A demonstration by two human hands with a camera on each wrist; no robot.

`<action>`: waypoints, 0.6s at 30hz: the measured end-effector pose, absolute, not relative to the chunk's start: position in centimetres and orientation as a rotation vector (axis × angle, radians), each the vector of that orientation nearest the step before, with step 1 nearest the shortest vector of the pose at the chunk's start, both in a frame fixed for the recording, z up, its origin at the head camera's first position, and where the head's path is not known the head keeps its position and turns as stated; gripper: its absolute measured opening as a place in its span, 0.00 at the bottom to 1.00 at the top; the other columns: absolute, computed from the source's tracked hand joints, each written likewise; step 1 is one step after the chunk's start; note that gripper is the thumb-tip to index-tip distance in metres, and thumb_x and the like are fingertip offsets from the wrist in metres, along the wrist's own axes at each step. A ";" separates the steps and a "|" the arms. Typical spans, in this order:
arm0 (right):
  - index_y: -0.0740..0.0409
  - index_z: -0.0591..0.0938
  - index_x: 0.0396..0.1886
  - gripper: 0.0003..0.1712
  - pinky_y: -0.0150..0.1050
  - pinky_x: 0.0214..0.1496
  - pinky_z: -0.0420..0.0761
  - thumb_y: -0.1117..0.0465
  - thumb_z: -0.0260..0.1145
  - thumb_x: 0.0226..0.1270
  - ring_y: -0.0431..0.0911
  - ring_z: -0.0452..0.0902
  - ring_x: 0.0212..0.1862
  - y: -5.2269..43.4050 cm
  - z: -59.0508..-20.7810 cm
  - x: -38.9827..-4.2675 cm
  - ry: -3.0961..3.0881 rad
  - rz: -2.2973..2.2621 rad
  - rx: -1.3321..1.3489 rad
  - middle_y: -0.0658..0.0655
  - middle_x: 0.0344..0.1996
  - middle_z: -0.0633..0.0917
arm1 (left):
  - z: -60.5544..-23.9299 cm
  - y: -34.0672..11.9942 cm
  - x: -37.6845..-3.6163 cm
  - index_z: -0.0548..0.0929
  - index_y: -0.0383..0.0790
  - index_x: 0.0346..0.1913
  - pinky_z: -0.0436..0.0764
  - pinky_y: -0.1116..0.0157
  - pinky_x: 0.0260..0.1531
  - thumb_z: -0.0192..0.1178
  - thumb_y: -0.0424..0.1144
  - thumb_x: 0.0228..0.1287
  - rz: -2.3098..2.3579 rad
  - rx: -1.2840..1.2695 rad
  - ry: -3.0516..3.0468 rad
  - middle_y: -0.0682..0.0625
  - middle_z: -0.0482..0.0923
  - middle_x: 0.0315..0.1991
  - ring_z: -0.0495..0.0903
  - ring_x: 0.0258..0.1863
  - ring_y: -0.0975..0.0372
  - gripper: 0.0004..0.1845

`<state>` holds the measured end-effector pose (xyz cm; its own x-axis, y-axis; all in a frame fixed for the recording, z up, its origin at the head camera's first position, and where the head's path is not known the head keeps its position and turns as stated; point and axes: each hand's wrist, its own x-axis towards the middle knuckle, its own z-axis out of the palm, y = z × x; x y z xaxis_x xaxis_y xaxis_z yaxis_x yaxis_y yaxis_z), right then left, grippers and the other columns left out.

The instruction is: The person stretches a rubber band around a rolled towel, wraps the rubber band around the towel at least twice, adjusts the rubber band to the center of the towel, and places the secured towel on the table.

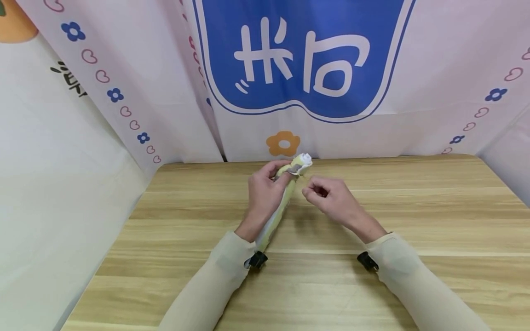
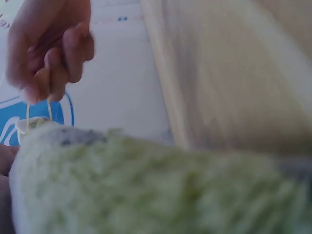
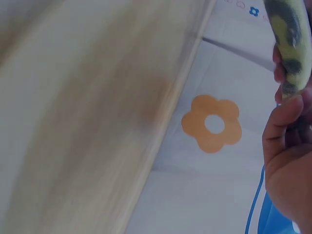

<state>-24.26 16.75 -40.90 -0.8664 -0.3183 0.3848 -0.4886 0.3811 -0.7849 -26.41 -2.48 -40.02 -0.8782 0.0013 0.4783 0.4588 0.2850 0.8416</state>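
A long rolled towel (image 1: pixel 276 219), fuzzy in pale yellow-green and white with grey patches, slants up from the table. My left hand (image 1: pixel 265 191) grips it close below its white spiral end, fingers wrapped around it. In the left wrist view the roll (image 2: pixel 156 185) fills the lower part, blurred. My right hand (image 1: pixel 333 195) is beside that end, thumb and fingertips pinching a thin yellow rubber band (image 2: pixel 49 109). The band is stretched as a loop between the fingers and the end of the roll. In the right wrist view, the right hand (image 3: pixel 287 165) overlaps the towel's tip (image 3: pixel 291 46).
Both forearms reach over a wood-grain table (image 1: pixel 414 285). Behind its back edge hangs a white cloth backdrop (image 1: pixel 364 138) with a blue panel (image 1: pixel 298 99) and an orange flower (image 1: pixel 273 142). A white cloth wall (image 1: pixel 62 184) stands at the left.
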 end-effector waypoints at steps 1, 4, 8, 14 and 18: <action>0.50 0.83 0.30 0.12 0.35 0.28 0.68 0.61 0.67 0.79 0.45 0.69 0.26 16.6 -41.0 -24.3 -2.463 1.488 0.727 0.49 0.22 0.74 | -40.0 -2.6 -26.5 0.92 0.38 0.50 0.70 0.73 0.20 0.70 0.33 0.70 -1.613 -0.415 -2.166 0.50 0.91 0.38 0.73 0.20 0.69 0.08; 0.49 0.84 0.32 0.11 0.36 0.28 0.69 0.57 0.67 0.80 0.45 0.69 0.26 16.4 -41.0 -24.2 -2.447 1.493 0.713 0.49 0.23 0.75 | -39.8 -2.8 -26.6 0.92 0.38 0.49 0.74 0.73 0.23 0.71 0.33 0.69 -1.624 -0.413 -2.155 0.49 0.91 0.38 0.79 0.25 0.68 0.08; 0.51 0.85 0.34 0.09 0.36 0.29 0.71 0.58 0.67 0.79 0.46 0.70 0.27 16.4 -41.1 -24.2 -2.428 1.493 0.725 0.49 0.24 0.76 | -39.7 -2.8 -26.6 0.92 0.37 0.49 0.77 0.73 0.24 0.72 0.32 0.68 -1.649 -0.370 -2.160 0.48 0.91 0.39 0.81 0.27 0.68 0.09; 0.49 0.86 0.34 0.09 0.37 0.29 0.71 0.59 0.68 0.78 0.45 0.71 0.28 16.6 -41.2 -24.4 -2.420 1.470 0.775 0.48 0.25 0.78 | -39.8 -3.1 -26.9 0.92 0.37 0.50 0.79 0.72 0.23 0.71 0.31 0.68 -1.678 -0.314 -2.157 0.47 0.91 0.39 0.82 0.26 0.65 0.10; 0.48 0.86 0.34 0.08 0.36 0.29 0.71 0.59 0.69 0.78 0.45 0.71 0.28 16.5 -41.1 -24.4 -2.428 1.462 0.789 0.48 0.25 0.78 | -39.8 -3.3 -27.1 0.92 0.38 0.51 0.81 0.72 0.25 0.70 0.31 0.69 -1.716 -0.289 -2.129 0.48 0.92 0.40 0.84 0.27 0.65 0.10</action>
<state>-24.37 16.54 -41.11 -0.8379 -0.3396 0.4274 -0.5366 0.3685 -0.7591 -27.07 -3.31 -39.82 -0.9030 -0.0818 0.4217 0.3947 0.2296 0.8897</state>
